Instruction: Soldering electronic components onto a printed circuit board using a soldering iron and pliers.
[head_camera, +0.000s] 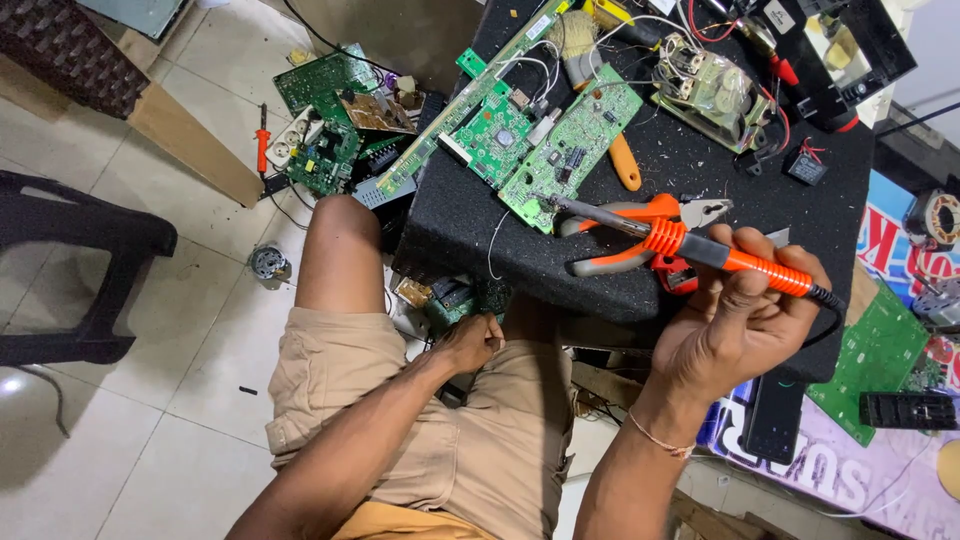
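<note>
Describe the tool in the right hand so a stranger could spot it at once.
Find the black foam-topped table strewn with green circuit boards. At its near edge the right hand grips a soldering iron: ribbed orange handle, thin metal tip. Unlike the orange-handled pliers beneath, it trails a black cord.

The left hand (470, 343) curls shut — its contents hidden — and the soldering iron's (700, 250) tip blurs.

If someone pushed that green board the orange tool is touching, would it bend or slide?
The green circuit board would probably stay stiff: it lies flat like a thin rigid sheet. It likely slides little, because the black mat under it looks rough. It seems light but fragile, with many tiny parts. The right hand holds the soldering iron at its edge.
</note>
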